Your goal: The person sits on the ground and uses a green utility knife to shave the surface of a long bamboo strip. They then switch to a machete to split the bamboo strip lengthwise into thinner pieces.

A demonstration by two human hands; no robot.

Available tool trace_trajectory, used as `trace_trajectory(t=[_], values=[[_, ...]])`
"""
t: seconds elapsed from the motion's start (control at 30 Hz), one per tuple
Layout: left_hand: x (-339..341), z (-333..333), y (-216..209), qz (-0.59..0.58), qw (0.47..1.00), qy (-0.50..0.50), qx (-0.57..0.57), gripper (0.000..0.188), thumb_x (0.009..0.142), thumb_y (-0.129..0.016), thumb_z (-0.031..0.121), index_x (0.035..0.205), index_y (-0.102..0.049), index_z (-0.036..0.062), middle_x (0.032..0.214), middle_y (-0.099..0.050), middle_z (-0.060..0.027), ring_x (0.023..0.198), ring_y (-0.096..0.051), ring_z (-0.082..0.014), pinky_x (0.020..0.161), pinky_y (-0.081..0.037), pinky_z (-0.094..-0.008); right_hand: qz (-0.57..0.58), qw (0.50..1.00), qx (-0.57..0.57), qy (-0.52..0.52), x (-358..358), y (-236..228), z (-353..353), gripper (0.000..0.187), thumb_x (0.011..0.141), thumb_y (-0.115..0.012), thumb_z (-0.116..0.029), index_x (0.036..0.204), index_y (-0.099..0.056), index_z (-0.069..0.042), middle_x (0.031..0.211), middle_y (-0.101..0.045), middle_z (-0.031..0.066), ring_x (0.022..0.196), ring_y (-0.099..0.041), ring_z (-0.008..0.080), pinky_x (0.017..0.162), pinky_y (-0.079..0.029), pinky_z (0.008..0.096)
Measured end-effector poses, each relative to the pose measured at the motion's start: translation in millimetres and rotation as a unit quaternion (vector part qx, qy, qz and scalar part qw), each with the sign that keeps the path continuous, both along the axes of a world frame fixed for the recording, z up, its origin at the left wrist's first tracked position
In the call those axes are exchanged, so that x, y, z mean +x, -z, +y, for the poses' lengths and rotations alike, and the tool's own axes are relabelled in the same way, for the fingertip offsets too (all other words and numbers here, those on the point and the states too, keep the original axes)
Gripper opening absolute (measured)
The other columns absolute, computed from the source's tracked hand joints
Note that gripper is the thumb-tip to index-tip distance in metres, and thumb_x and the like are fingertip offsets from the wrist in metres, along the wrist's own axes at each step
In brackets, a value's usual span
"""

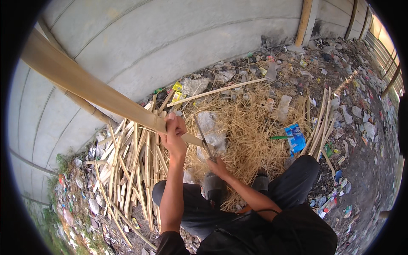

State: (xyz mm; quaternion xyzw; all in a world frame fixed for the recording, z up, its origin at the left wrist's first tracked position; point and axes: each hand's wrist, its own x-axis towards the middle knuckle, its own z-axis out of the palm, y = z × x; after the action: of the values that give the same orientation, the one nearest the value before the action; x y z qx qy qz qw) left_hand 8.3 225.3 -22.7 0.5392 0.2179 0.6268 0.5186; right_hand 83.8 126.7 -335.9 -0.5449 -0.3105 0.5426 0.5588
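Observation:
My left hand (174, 134) is closed around a long split bamboo strip (102, 92), which slants from the upper left down toward my right hand. The strip's lower end (196, 139) reaches the knife. In my right hand (218, 168) the handle of a long, narrow-bladed knife (201, 131) is gripped, its blade pointing up and away from me. The blade crosses the strip near its end; whether it cuts into the wood I cannot tell. Below both hands lies a heap of thin, straw-coloured bamboo shavings (255, 131).
Many split bamboo strips (134, 170) are piled at left, and a smaller bundle (321, 123) lies at right. One strip (221, 91) lies beyond the shavings. A blue plastic packet (295, 138) rests nearby. Litter covers the ground; a grey panel wall (191, 38) stands behind.

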Motion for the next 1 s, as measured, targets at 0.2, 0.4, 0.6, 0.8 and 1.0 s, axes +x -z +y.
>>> trace_trajectory(t=[0.2, 0.4, 0.6, 0.8, 1.0], values=[[-13, 13, -4, 0.008, 0.993, 0.118, -0.006, 0.049, 0.106, -0.057, 0.028, 0.067, -0.031, 0.0139, 0.057, -0.027, 0.0025, 0.052, -0.023, -0.0097, 0.052, -0.018, -0.0312, 0.045, 0.951, -0.292, -0.087, 47, 31, -11, 0.028, 0.096, -0.064, -0.027, 0.078, -0.054, -0.009, 0.058, -0.049, -0.0011, 0.046, -0.045, 0.0109, 0.042, -0.032, 0.0319], [-29, 10, 2, 0.042, 0.975, 0.216, -0.02, 0.049, 0.106, -0.056, 0.03, 0.067, -0.03, 0.0157, 0.057, -0.026, 0.003, 0.052, -0.021, -0.0107, 0.053, -0.019, -0.0319, 0.044, 0.995, -0.081, -0.028, 16, -43, -9, 0.032, 0.095, -0.065, -0.033, 0.079, -0.054, -0.007, 0.058, -0.049, 0.0012, 0.044, -0.044, 0.0129, 0.042, -0.034, 0.0345], [-25, 11, -3, 0.04, 0.968, 0.247, -0.008, 0.049, 0.103, -0.059, 0.031, 0.066, -0.032, 0.0152, 0.056, -0.027, 0.0027, 0.051, -0.022, -0.0112, 0.053, -0.019, -0.0322, 0.089, 0.966, -0.24, -0.048, 29, -9, -4, 0.039, 0.101, -0.064, -0.034, 0.074, -0.05, -0.011, 0.057, -0.047, -0.0003, 0.046, -0.044, 0.0124, 0.044, -0.034, 0.0344], [-39, 9, 1, 0.043, 0.964, 0.264, -0.001, 0.049, 0.103, -0.059, 0.031, 0.066, -0.032, 0.0151, 0.056, -0.029, 0.0024, 0.051, -0.023, -0.0116, 0.053, -0.019, -0.0325, 0.128, 0.989, -0.069, -0.017, 31, -54, 1, 0.038, 0.104, -0.062, -0.025, 0.071, -0.048, -0.014, 0.053, -0.043, -0.0023, 0.044, -0.041, 0.0112, 0.044, -0.031, 0.0338], [-29, 10, -2, 0.034, 0.977, 0.21, -0.011, 0.048, 0.105, -0.057, 0.03, 0.067, -0.033, 0.0143, 0.056, -0.027, 0.002, 0.052, -0.022, -0.0114, 0.053, -0.019, -0.0322, 0.114, 0.986, -0.119, -0.009, 1, -36, -22, 0.044, 0.104, -0.065, -0.029, 0.067, -0.046, -0.013, 0.054, -0.042, -0.0031, 0.042, -0.04, 0.0107, 0.043, -0.029, 0.0321]])
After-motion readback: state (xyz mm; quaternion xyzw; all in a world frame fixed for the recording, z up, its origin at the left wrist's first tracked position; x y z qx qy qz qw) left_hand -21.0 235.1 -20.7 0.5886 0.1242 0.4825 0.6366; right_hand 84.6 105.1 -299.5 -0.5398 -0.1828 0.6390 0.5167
